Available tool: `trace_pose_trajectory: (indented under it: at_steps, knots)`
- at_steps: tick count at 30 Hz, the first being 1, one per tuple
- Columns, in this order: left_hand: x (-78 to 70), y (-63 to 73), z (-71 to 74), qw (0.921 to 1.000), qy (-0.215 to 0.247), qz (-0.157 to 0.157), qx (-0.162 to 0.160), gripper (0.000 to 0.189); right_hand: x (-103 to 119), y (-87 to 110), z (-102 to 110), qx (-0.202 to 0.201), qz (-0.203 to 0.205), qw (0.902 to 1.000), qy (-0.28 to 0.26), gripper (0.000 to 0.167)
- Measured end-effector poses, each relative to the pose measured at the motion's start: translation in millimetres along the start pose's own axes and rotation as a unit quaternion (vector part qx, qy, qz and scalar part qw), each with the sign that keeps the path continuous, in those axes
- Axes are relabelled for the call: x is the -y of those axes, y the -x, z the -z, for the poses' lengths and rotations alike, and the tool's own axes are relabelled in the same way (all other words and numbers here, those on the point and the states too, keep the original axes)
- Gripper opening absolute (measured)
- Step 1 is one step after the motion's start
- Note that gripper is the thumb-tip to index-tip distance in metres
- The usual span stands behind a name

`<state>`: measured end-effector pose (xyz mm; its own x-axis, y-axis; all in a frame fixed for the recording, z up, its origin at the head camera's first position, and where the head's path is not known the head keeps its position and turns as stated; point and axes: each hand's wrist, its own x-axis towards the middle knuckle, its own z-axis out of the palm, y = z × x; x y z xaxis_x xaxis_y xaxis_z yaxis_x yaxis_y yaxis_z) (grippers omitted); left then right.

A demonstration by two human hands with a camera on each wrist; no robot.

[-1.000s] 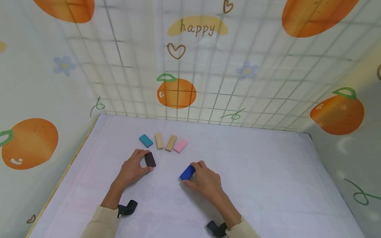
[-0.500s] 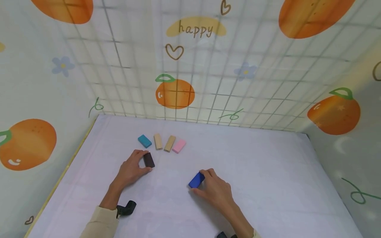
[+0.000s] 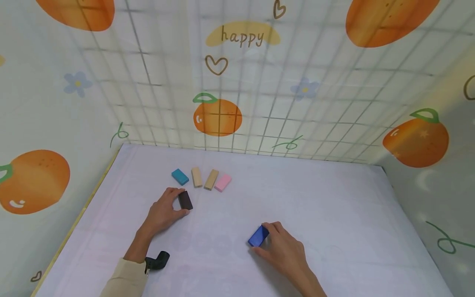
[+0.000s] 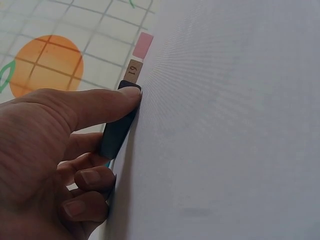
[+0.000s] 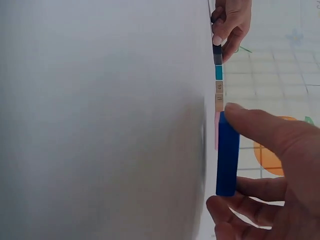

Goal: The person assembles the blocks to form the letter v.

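My left hand [image 3: 162, 213] pinches a black block [image 3: 185, 200] end to end between thumb and fingers, on the white table. In the left wrist view the black block [image 4: 120, 125] lies along the surface under the thumb. To the right and nearer me, my right hand [image 3: 285, 251] pinches a blue block [image 3: 258, 236] by its two ends. The right wrist view shows the blue block [image 5: 228, 154] close over the tabletop, a shadow beside it. Behind the hands lie a teal block [image 3: 180, 177], two natural wood blocks [image 3: 196, 177] and a pink block [image 3: 223, 182], side by side.
The white cloth-covered table [image 3: 326, 206] reaches back to a curtain wall [image 3: 259, 82] with a grid and orange prints. Side walls stand at left and right. A black wrist mount [image 3: 158, 260] juts from the left wrist.
My right hand has moved right and toward me with the blue block in its fingers. The left hand has stayed on the black block, and the other blocks have not moved.
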<state>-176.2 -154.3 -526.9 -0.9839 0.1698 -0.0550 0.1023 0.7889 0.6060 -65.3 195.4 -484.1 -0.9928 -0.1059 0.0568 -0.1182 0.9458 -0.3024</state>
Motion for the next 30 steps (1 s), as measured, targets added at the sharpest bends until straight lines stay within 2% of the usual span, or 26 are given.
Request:
trace_pose_trajectory:
  at_steps: [8,13,24,30]
  knots:
    - [-0.4,0.5,0.7,1.0,0.002,0.0,-0.002,0.072,-8,16.1,0,-0.001,0.011,0.9998,0.014,0.068]
    - [-0.7,0.7,0.2,1.0,0.003,0.003,0.0,0.072,-9,25.6,1,0.01,-0.001,0.9998,0.015,0.068]
    - [-1.5,1.3,0.7,1.0,0.004,0.003,0.001,0.072,-11,32.7,7,0.084,-0.041,0.9952,0.03,0.076]
    - [-3.6,2.4,1.9,1.0,0.007,0.006,0.001,0.071,-9,33.1,6,0.11,-0.057,0.9919,0.028,0.079]
